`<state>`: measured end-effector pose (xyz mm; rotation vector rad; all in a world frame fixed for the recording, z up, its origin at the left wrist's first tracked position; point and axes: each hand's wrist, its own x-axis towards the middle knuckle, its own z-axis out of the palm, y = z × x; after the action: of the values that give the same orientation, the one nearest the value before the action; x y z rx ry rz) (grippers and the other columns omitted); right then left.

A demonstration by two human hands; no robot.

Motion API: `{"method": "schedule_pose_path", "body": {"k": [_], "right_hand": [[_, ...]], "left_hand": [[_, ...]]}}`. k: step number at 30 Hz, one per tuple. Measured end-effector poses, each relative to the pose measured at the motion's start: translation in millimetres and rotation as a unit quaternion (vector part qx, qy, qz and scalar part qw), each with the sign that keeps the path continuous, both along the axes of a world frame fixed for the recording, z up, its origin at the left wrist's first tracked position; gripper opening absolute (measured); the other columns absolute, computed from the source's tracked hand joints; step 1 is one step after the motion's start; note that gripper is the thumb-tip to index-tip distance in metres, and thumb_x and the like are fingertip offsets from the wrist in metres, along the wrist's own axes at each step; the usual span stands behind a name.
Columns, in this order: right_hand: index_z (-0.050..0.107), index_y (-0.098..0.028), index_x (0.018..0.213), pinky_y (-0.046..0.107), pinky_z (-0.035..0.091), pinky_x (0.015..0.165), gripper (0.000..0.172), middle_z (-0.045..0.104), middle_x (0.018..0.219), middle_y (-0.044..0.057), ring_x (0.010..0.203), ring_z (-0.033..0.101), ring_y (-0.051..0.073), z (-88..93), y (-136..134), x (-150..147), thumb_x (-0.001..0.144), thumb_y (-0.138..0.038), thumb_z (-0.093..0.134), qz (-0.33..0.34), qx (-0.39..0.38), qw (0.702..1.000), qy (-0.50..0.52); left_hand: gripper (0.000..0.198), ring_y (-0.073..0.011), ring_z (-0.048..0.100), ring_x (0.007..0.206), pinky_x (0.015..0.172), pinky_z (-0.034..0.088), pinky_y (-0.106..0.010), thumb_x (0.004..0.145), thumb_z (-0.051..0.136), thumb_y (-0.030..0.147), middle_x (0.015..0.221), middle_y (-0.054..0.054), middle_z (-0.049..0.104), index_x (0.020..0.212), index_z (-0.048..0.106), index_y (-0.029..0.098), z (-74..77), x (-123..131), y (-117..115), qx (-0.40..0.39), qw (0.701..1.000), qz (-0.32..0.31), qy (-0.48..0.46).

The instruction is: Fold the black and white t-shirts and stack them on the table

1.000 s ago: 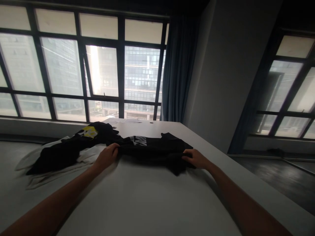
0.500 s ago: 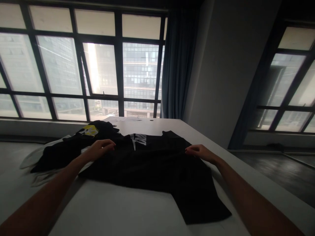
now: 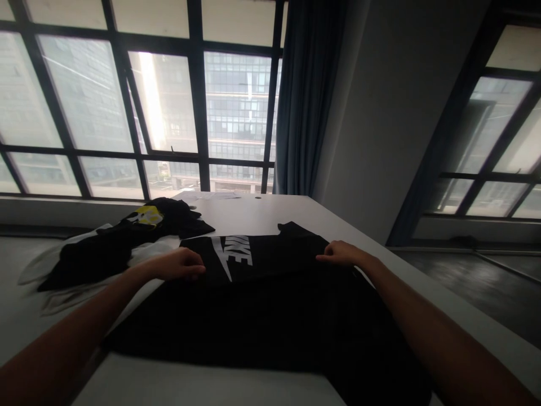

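Observation:
A black T-shirt (image 3: 262, 321) with a large white print (image 3: 236, 254) lies spread over the white table in front of me. My left hand (image 3: 186, 264) pinches the cloth just left of the print, its fingers closed. On the far right side of the shirt, my right hand (image 3: 338, 254) grips the fabric between thumb and fingers. Between the two hands the cloth forms a fold line, with the print showing beyond it. The shirt's near part hangs toward me, and a sleeve reaches down at the lower right.
To the left, a heap of black and pale clothes (image 3: 97, 248) with a yellow print lies on the white table (image 3: 270, 211). Papers (image 3: 215, 195) rest at the table's far end. Beyond are windows, a blue curtain (image 3: 304, 113) and a grey pillar (image 3: 363, 124).
More of the white print now shows, as the cloth between my hands has come toward me. The shirt's near edge has moved closer and lower. The view has tilted slightly down.

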<state>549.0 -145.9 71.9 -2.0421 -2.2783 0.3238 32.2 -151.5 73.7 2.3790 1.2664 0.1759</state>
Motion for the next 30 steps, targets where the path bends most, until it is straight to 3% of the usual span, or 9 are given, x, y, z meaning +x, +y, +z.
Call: {"method": "schedule_pose_path", "body": {"k": [4, 9, 11, 15, 19, 22, 26, 28, 30], "right_hand": [[0.068, -0.02, 0.121, 0.04, 0.048, 0.096, 0.055, 0.067, 0.125, 0.012, 0.112, 0.062, 0.031, 0.0, 28.4, -7.5, 0.081, -0.058, 0.061, 0.045, 0.066, 0.997, -0.005], [0.04, -0.016, 0.151, 0.045, 0.035, 0.112, 0.1, 0.033, 0.157, 0.016, 0.139, 0.039, 0.036, -23.6, 75.2, -3.6, 0.072, -0.072, 0.064, 0.029, -0.062, 0.997, -0.022], [0.035, -0.018, 0.153, 0.05, 0.027, 0.116, 0.096, 0.026, 0.16, 0.016, 0.144, 0.031, 0.037, -32.2, 89.8, -6.5, 0.079, -0.075, 0.054, 0.004, -0.06, 0.997, -0.05], [0.04, -0.013, 0.15, 0.058, 0.008, 0.117, 0.066, 0.034, 0.156, 0.019, 0.147, 0.021, 0.037, -33.8, 106.1, -29.1, 0.098, -0.054, 0.034, -0.079, 0.108, 0.975, -0.177], [0.051, -0.015, 0.143, 0.052, 0.029, 0.111, 0.058, 0.052, 0.143, 0.019, 0.131, 0.048, 0.035, -23.7, 106.4, -42.5, 0.098, -0.049, 0.037, -0.049, 0.05, 0.989, -0.129], [0.044, -0.022, 0.148, 0.046, 0.034, 0.11, 0.073, 0.038, 0.155, 0.013, 0.136, 0.043, 0.034, -28.8, 98.5, -36.9, 0.09, -0.065, 0.047, 0.013, -0.065, 0.996, -0.064], [0.042, -0.019, 0.149, 0.055, 0.015, 0.117, 0.068, 0.038, 0.155, 0.013, 0.145, 0.027, 0.034, -48.0, 80.8, -32.5, 0.097, -0.061, 0.031, -0.051, 0.087, 0.989, -0.107], [0.054, -0.015, 0.139, 0.053, 0.017, 0.116, 0.059, 0.051, 0.145, 0.015, 0.138, 0.038, 0.032, -50.7, 70.4, -30.7, 0.101, -0.051, 0.027, -0.061, 0.172, 0.975, -0.124], [0.064, -0.017, 0.128, 0.047, 0.029, 0.112, 0.047, 0.06, 0.134, 0.014, 0.126, 0.052, 0.029, -46.1, 59.1, -23.0, 0.1, -0.04, 0.034, -0.029, 0.195, 0.974, -0.11]], "left_hand": [[0.06, -0.0301, 0.065, 0.109, 0.095, 0.048, -0.039, 0.082, 0.051, 0.068, 0.121, -0.009, 0.07, 0.117, 0.069, 0.024, -20.9, 4.8, 30.0, 0.13, 0.99, 0.05, 0.022], [0.092, -0.0384, 0.034, 0.143, 0.113, 0.031, -0.049, 0.073, 0.057, 0.075, 0.156, -0.016, 0.036, 0.147, 0.046, 0.02, -45.3, -8.4, 77.2, 0.067, 0.989, 0.055, 0.119], [0.095, -0.0375, 0.024, 0.147, 0.115, 0.026, -0.051, 0.076, 0.053, 0.075, 0.16, -0.015, 0.025, 0.152, 0.037, 0.02, -47.1, -8.6, 93.2, 0.048, 0.988, 0.06, 0.136], [0.089, -0.0343, 0.012, 0.15, 0.118, 0.015, -0.057, 0.086, 0.035, 0.073, 0.163, -0.012, 0.014, 0.156, 0.027, 0.018, -50.6, 2.7, 125.5, 0.058, 0.976, 0.119, 0.174], [0.079, -0.032, 0.013, 0.15, 0.118, 0.012, -0.056, 0.093, 0.024, 0.065, 0.161, -0.013, 0.02, 0.154, 0.031, 0.016, -61.0, 5.5, 158.8, 0.099, 0.969, 0.14, 0.179], [0.069, -0.0314, 0.018, 0.149, 0.117, 0.015, -0.056, 0.095, 0.028, 0.056, 0.16, -0.012, 0.024, 0.153, 0.034, 0.019, -63.9, 1.4, 173.6, 0.126, 0.963, 0.145, 0.191], [0.057, -0.0317, 0.028, 0.146, 0.118, 0.009, -0.055, 0.09, 0.039, 0.022, 0.156, -0.016, 0.038, 0.146, 0.047, 0.014, -52.1, 3.2, 168.4, 0.331, 0.903, 0.18, 0.206], [0.053, -0.0336, 0.044, 0.136, 0.115, 0.019, -0.056, 0.085, 0.042, 0.015, 0.143, -0.018, 0.054, 0.136, 0.058, 0.014, -42.6, 2.3, 156.0, 0.376, 0.889, 0.182, 0.187], [0.045, -0.032, 0.058, 0.118, 0.105, 0.037, -0.051, 0.083, 0.044, 0.018, 0.125, -0.016, 0.066, 0.12, 0.068, 0.017, -34.8, -6.0, 139.2, 0.333, 0.916, 0.157, 0.158]]}}
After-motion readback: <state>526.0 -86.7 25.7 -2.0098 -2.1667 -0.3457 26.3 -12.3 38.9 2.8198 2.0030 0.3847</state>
